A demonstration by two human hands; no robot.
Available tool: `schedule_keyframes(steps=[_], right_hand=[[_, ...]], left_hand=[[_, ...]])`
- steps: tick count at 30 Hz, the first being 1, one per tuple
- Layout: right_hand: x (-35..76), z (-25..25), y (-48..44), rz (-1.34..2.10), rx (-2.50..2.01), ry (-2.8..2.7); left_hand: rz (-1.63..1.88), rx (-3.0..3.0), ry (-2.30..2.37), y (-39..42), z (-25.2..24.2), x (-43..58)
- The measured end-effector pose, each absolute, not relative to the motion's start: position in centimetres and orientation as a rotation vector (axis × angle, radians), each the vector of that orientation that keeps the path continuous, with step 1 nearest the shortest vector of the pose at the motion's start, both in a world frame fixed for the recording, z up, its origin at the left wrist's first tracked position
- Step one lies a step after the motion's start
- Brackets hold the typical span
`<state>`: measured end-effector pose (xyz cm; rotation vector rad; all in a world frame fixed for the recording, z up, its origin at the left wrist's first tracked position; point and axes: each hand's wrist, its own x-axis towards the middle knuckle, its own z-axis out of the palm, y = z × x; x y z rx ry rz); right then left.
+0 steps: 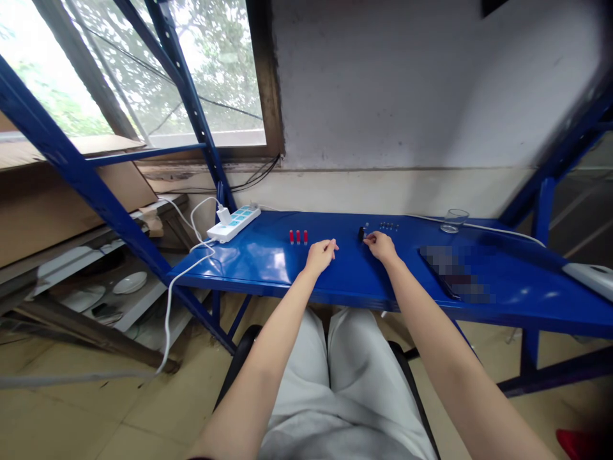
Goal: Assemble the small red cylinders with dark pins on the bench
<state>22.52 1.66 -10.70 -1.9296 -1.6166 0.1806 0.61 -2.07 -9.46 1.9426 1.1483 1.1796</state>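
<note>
Both my hands rest on a blue metal shelf (268,255) in front of me. My left hand (320,252) lies with its fingers curled loosely and nothing seen in it, just right of three small red pieces (297,237) standing in a row. My right hand (380,245) pinches at a small black piece (361,234) with its fingertips. A row of several tiny dark parts (389,225) lies just behind that hand.
A white power strip (234,223) with a plugged-in charger and cable sits at the shelf's left end. A glass (453,220) stands at the back right, beside a blurred dark flat object (454,271). Blue rack posts (71,160) stand on both sides. Plates (130,282) lie low on the left.
</note>
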Motion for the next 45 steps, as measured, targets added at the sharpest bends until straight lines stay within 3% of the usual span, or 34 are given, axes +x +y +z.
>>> schedule_keyframes(steps=[33, 39, 45], right_hand=[[22.3, -10.0, -0.3, 0.073, -2.051, -1.568], [21.3, -9.2, -2.7, 0.024, -1.955, -1.54], [20.5, -9.2, -3.0, 0.004, -1.788, -1.632]], left_hand=[[1.147, 2.004, 1.217, -2.3, -9.2, 0.7], [1.098, 2.303, 1.382, -4.2, -8.3, 0.9], [0.93, 2.257, 1.831, -4.0, -7.1, -1.2]])
